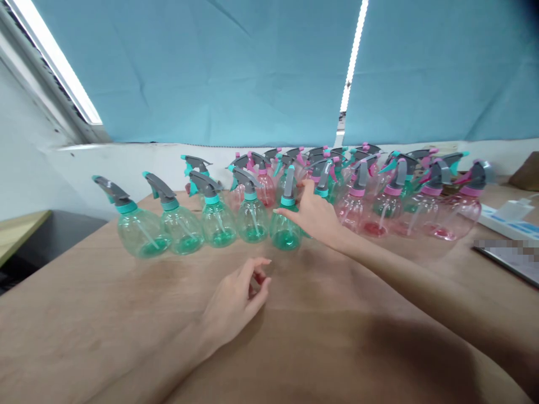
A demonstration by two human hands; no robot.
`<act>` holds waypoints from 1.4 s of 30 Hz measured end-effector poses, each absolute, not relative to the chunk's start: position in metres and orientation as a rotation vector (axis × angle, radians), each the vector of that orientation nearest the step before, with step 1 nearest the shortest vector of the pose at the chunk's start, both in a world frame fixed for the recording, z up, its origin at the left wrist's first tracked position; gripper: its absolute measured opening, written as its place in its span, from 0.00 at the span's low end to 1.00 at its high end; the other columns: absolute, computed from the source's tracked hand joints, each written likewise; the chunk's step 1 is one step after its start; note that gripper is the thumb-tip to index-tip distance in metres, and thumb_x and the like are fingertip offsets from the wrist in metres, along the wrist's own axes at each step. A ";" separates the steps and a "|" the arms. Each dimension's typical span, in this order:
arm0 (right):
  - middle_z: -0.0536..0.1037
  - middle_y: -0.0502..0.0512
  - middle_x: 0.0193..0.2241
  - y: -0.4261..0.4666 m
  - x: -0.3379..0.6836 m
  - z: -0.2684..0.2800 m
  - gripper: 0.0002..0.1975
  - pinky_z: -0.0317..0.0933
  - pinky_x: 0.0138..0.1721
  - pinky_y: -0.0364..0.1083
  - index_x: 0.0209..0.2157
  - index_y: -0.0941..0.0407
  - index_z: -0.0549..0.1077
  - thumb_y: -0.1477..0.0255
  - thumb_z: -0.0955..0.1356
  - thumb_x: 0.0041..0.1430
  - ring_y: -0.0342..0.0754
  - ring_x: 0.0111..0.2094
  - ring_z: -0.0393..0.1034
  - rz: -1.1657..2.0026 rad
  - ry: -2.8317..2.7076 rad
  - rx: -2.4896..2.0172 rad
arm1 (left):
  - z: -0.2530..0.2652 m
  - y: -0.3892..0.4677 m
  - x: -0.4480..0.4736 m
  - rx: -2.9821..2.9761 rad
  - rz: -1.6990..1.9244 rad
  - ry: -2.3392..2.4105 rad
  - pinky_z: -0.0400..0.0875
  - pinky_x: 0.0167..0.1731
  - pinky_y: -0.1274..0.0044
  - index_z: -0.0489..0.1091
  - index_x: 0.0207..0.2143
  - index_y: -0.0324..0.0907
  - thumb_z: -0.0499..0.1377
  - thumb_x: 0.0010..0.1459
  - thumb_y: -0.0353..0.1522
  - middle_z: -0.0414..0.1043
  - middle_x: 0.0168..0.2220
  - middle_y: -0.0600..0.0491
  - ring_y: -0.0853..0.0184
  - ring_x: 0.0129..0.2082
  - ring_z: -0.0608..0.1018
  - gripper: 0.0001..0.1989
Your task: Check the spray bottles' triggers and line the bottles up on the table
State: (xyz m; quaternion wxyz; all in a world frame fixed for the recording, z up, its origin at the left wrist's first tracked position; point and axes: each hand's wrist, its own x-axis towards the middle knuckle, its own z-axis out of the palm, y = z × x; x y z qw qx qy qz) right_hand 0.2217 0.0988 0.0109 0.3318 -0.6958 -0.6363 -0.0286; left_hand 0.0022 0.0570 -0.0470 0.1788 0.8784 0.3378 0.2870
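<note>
green bottle (286, 235) at right hand (319, 216), grip unclear; beyond empty, half-curled left hand (233, 298).

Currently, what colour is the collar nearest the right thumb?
Turquoise; the spray-bottle collar shows best in the head view.

We've got a wooden table (295, 331) here, with green spray bottles (219, 227) lined up front left, pink spray bottles (457, 216) front right, and a mixed crowd behind. Far right, there's a flat dark-edged device (511, 262), partly blurred out, near a white-and-blue strip (490, 219).
</note>
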 end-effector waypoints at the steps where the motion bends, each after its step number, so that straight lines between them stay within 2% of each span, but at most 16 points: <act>1: 0.79 0.63 0.31 0.092 0.223 0.009 0.38 0.63 0.30 0.53 0.54 0.64 0.55 0.51 0.67 0.53 0.63 0.34 0.75 -0.058 -1.667 -1.804 | -0.047 0.057 0.003 2.470 0.813 0.968 0.69 0.23 0.77 0.61 0.48 0.45 0.51 0.62 0.32 0.72 0.31 0.57 0.69 0.21 0.75 0.11; 3: 0.79 0.61 0.30 0.076 0.224 0.006 0.37 0.63 0.29 0.51 0.53 0.63 0.54 0.50 0.66 0.54 0.59 0.31 0.75 0.005 -1.683 -1.737 | -0.047 0.057 0.004 2.437 0.839 1.023 0.71 0.25 0.75 0.61 0.48 0.45 0.51 0.62 0.33 0.72 0.33 0.56 0.67 0.24 0.76 0.11; 5: 0.79 0.61 0.34 0.058 0.227 0.003 0.36 0.63 0.30 0.51 0.53 0.60 0.53 0.50 0.67 0.53 0.58 0.32 0.74 0.082 -1.711 -1.645 | -0.047 0.058 0.005 2.420 0.884 1.085 0.72 0.34 0.70 0.61 0.48 0.46 0.53 0.62 0.36 0.72 0.39 0.53 0.63 0.35 0.77 0.12; 7: 0.78 0.61 0.38 0.041 0.230 0.002 0.36 0.63 0.30 0.50 0.53 0.59 0.52 0.51 0.67 0.53 0.57 0.34 0.74 0.159 -1.780 -1.550 | -0.048 0.058 0.007 2.426 0.901 1.124 0.69 0.44 0.64 0.61 0.49 0.46 0.55 0.61 0.39 0.70 0.46 0.50 0.57 0.46 0.74 0.15; 8: 0.78 0.60 0.38 0.034 0.232 0.002 0.36 0.62 0.28 0.50 0.55 0.58 0.50 0.52 0.67 0.54 0.55 0.31 0.74 0.194 -1.821 -1.529 | -0.048 0.058 0.007 2.433 0.885 1.127 0.66 0.48 0.62 0.60 0.51 0.46 0.56 0.60 0.40 0.68 0.49 0.49 0.55 0.50 0.72 0.18; 11: 0.79 0.57 0.34 0.016 0.239 0.005 0.40 0.59 0.23 0.47 0.61 0.58 0.44 0.53 0.65 0.57 0.51 0.22 0.70 0.222 -1.938 -1.492 | -0.050 0.058 0.010 2.464 0.777 1.076 0.62 0.51 0.59 0.56 0.57 0.45 0.59 0.57 0.43 0.63 0.54 0.45 0.52 0.55 0.66 0.28; 13: 0.79 0.56 0.33 0.009 0.245 0.008 0.43 0.59 0.22 0.47 0.63 0.56 0.40 0.53 0.65 0.57 0.49 0.21 0.69 0.226 -1.987 -1.439 | -0.050 0.058 0.014 2.489 0.741 1.016 0.60 0.53 0.58 0.52 0.59 0.45 0.60 0.56 0.44 0.61 0.57 0.44 0.51 0.57 0.64 0.33; 16: 0.79 0.53 0.32 0.002 0.255 0.012 0.45 0.61 0.25 0.47 0.64 0.55 0.38 0.54 0.67 0.56 0.50 0.23 0.71 0.263 -2.049 -1.351 | -0.047 0.055 0.026 2.513 0.748 0.915 0.57 0.55 0.58 0.50 0.61 0.46 0.61 0.56 0.44 0.58 0.60 0.45 0.51 0.59 0.62 0.35; 18: 0.80 0.55 0.35 -0.003 0.262 0.013 0.44 0.64 0.28 0.48 0.64 0.53 0.40 0.54 0.67 0.56 0.51 0.28 0.74 0.284 -2.081 -1.320 | -0.045 0.052 0.036 2.519 0.735 0.831 0.57 0.55 0.57 0.50 0.61 0.47 0.62 0.55 0.43 0.59 0.60 0.45 0.50 0.58 0.63 0.36; 21: 0.77 0.59 0.44 -0.011 0.277 0.014 0.42 0.65 0.35 0.51 0.63 0.52 0.44 0.52 0.67 0.55 0.54 0.38 0.75 0.326 -2.090 -1.322 | -0.046 0.045 0.054 2.492 0.697 0.758 0.60 0.53 0.56 0.50 0.61 0.46 0.62 0.54 0.41 0.62 0.58 0.45 0.49 0.57 0.65 0.37; 24: 0.76 0.60 0.45 -0.020 0.294 0.015 0.40 0.65 0.40 0.53 0.60 0.55 0.50 0.52 0.69 0.53 0.56 0.45 0.72 0.351 -2.041 -1.360 | -0.047 0.039 0.074 2.467 0.687 0.720 0.60 0.53 0.56 0.50 0.61 0.45 0.63 0.53 0.41 0.61 0.58 0.44 0.49 0.57 0.65 0.37; 31: 0.74 0.52 0.38 -0.023 0.326 0.016 0.26 0.65 0.35 0.47 0.49 0.53 0.64 0.62 0.73 0.50 0.48 0.35 0.70 0.639 -1.704 -1.292 | -0.041 0.038 0.133 2.494 0.621 0.569 0.58 0.54 0.56 0.51 0.60 0.46 0.65 0.49 0.42 0.64 0.56 0.46 0.48 0.56 0.66 0.40; 36: 0.71 0.47 0.28 -0.018 0.331 0.014 0.17 0.62 0.30 0.45 0.40 0.54 0.67 0.59 0.70 0.54 0.44 0.28 0.66 0.722 -1.488 -1.233 | -0.044 0.039 0.165 2.392 0.657 0.404 0.61 0.53 0.59 0.43 0.63 0.46 0.66 0.49 0.43 0.62 0.58 0.45 0.49 0.56 0.66 0.46; 39: 0.69 0.47 0.26 -0.017 0.329 0.015 0.16 0.62 0.30 0.44 0.37 0.55 0.69 0.58 0.69 0.55 0.43 0.28 0.66 0.764 -1.390 -1.229 | -0.045 0.039 0.169 2.380 0.657 0.470 0.61 0.53 0.59 0.46 0.63 0.47 0.67 0.50 0.45 0.63 0.58 0.46 0.48 0.58 0.63 0.45; 42: 0.72 0.49 0.30 -0.012 0.327 0.017 0.14 0.64 0.35 0.45 0.39 0.55 0.69 0.61 0.69 0.55 0.45 0.33 0.68 0.811 -1.371 -1.190 | -0.047 0.042 0.164 2.348 0.648 0.543 0.62 0.53 0.59 0.52 0.60 0.46 0.67 0.48 0.49 0.65 0.56 0.45 0.48 0.58 0.63 0.43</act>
